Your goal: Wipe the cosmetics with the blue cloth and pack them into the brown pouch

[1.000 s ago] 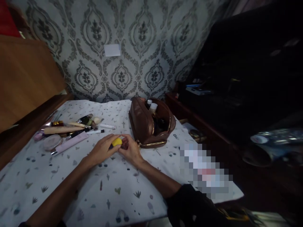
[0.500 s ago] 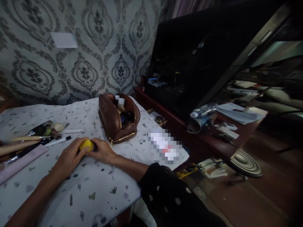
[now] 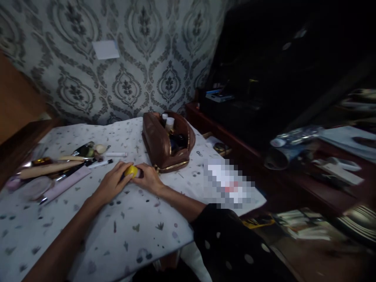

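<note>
Both hands meet around a small round yellow container (image 3: pixel 131 171) above the cloth-covered table. My left hand (image 3: pixel 114 181) is closed on its left side, with the thumb across the front. From the right, the fingers of my right hand (image 3: pixel 149 179) pinch its paler end; whether that end is a lid I cannot tell. Just beyond my right hand stands a brown zip pouch (image 3: pixel 158 147), unzipped, with a white-capped bottle (image 3: pixel 169 123) and dark items inside. To the left lie makeup brushes (image 3: pixel 48 169), a lilac tube (image 3: pixel 68 183) and a white pen-like stick (image 3: pixel 101 163).
A round clear case (image 3: pixel 37 188) lies at the far left of the patterned tablecloth (image 3: pixel 102 231). A pixelated white item (image 3: pixel 229 184) is at the table's right corner. Beyond are a red-brown stand (image 3: pixel 235 147), a plastic bottle (image 3: pixel 293 136) and a large dark screen (image 3: pixel 264 78).
The view has swung left, so everything sits farther right in the picture and more of the left-hand items show. Both hands still hold the yellow container beside the pouch.
</note>
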Motion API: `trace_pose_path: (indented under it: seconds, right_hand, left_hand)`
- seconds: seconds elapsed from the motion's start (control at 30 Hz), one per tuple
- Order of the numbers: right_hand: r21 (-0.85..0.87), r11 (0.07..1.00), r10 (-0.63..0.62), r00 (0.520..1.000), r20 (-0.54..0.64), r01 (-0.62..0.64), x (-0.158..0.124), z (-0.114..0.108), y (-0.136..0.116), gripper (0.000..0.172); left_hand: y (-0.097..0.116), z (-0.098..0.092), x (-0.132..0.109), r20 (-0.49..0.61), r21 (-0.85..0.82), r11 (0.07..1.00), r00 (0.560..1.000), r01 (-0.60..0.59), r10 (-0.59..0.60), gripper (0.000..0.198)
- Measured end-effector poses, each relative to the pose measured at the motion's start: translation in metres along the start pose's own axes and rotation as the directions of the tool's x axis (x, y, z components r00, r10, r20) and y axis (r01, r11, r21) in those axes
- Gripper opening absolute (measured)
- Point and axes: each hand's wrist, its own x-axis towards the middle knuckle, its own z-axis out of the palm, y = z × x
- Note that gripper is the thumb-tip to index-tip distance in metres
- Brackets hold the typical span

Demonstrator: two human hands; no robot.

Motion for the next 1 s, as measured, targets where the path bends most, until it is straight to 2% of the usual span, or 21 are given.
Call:
trace_pose_path:
  seconds: [0.2,0.37,0.57,0.67,0.8,0.9,1.0]
  right_hand:
    - [0.031,1.000,-0.003,1.000,-0.008,0.003,0.001,-0.001,0.002,0.034]
    - [-0.032,0.999,-0.007,0.999,-0.037,0.005,-0.002,0.000,-0.001,0.034]
    - [-0.037,0.998,-0.045,0.998,-0.050,0.044,-0.004,0.001,-0.002,0.031]
    - [-0.032,0.999,-0.039,0.998,-0.057,0.037,-0.004,0.001,-0.003,0.029]
    - [-0.017,1.000,0.002,0.997,-0.079,-0.004,-0.003,0.001,-0.002,0.030]
    - [-0.009,1.000,0.004,0.995,-0.095,-0.005,-0.003,0.002,0.001,0.032]
    - [0.006,1.000,-0.001,0.996,-0.092,0.002,-0.002,0.003,0.002,0.035]
  left_hand:
    - [0.009,-0.001,0.001,0.017,0.056,0.994,0.996,0.089,-0.090,0.037]
    - [0.013,0.004,0.002,-0.052,0.147,0.969,0.980,0.198,-0.192,0.028]
    - [0.013,0.003,0.002,-0.049,0.061,0.961,0.962,0.271,-0.268,0.037]
    - [0.012,-0.003,0.001,-0.029,-0.015,0.970,0.970,0.243,-0.243,0.046]
    - [0.008,-0.014,-0.001,0.099,-0.134,0.982,0.988,0.135,-0.122,0.058]
    - [0.004,-0.015,0.000,0.114,-0.200,0.973,0.989,0.117,-0.096,0.053]
    - [0.004,-0.011,0.002,0.100,-0.210,0.963,0.983,0.169,-0.151,0.042]
